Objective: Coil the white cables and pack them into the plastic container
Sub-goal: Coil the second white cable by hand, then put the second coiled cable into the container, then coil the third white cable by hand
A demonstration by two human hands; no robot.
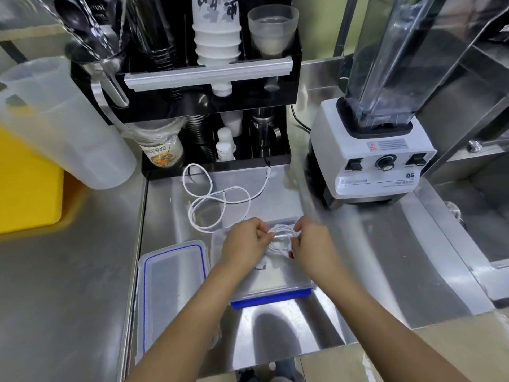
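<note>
A clear plastic container with a blue clip on its near edge stands on the steel counter. Above it, my left hand and my right hand both pinch a small coil of white cable, one hand on each side. A second white cable lies loose in open loops on the counter just behind the container. The container's lid, clear with a blue seal, lies flat to the left of it.
A white blender stands at the right. A black rack of cups and bottles fills the back. A frosted jug and a yellow bin sit at the left. A sink edge runs along the right.
</note>
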